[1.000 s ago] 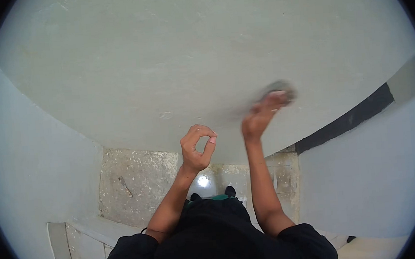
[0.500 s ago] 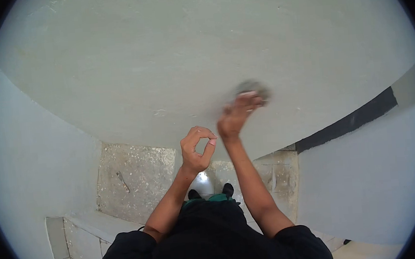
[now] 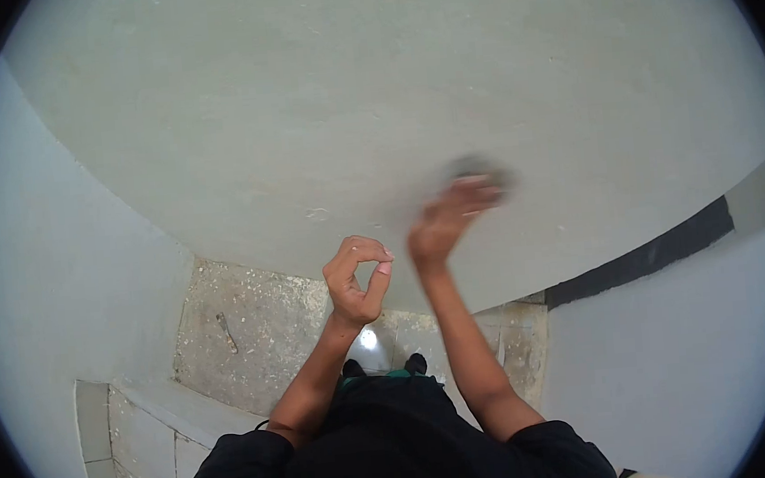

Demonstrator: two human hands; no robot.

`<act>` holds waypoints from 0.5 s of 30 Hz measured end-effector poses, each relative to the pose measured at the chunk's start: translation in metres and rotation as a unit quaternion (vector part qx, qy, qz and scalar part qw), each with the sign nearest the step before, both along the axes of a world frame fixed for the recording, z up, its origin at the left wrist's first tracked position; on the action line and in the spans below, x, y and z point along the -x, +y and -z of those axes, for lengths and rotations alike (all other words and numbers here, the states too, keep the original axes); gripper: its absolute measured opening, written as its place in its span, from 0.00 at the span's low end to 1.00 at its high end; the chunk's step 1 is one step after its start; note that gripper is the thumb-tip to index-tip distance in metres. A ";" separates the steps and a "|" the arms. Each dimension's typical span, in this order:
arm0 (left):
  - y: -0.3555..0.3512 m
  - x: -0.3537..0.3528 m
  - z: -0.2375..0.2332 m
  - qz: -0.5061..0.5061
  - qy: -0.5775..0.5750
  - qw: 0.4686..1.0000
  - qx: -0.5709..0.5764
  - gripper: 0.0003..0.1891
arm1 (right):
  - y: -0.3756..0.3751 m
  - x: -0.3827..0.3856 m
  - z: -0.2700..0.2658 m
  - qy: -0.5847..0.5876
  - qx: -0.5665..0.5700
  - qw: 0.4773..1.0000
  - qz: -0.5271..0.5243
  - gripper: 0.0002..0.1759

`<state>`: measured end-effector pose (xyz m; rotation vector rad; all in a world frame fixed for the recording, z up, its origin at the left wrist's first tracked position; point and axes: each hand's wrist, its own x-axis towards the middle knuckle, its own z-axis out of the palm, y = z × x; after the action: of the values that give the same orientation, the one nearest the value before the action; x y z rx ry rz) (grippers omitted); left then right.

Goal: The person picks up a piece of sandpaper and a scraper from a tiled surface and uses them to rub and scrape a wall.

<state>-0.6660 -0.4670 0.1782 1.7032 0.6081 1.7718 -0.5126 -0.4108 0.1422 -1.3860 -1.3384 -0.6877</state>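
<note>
My right hand [image 3: 443,227] is pressed up to the pale grey-green wall [image 3: 300,111], its fingers over a dark grey sanding pad [image 3: 476,167]. Motion smears both the fingers and the pad, so the pad's exact shape is lost. Beside it, my left hand [image 3: 346,282] hovers in front of the wall's lower part. Its thumb and index fingertip meet in a ring, and nothing shows between them.
A bluish-white side wall [image 3: 61,264] meets the wall at the left. Low on the right runs a dark grey strip [image 3: 645,259]. Below lies a speckled, dusty tiled floor [image 3: 256,339] with a small tool-like object [image 3: 227,333] on it. My feet [image 3: 416,363] stand close to the wall.
My right hand and the sanding pad have shifted slightly right and down in view, still blurred on the wall. My left hand keeps its ring shape. The whole view has shifted slightly.
</note>
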 end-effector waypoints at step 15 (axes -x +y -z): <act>0.007 0.046 -0.032 -0.069 -0.003 0.996 -0.051 0.04 | 0.008 0.067 -0.004 -0.139 0.194 0.971 -0.030 0.38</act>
<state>-0.7120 -0.4603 0.2102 1.7607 0.6571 1.9346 -0.5800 -0.4027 0.1465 -1.5889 -1.8032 -0.6159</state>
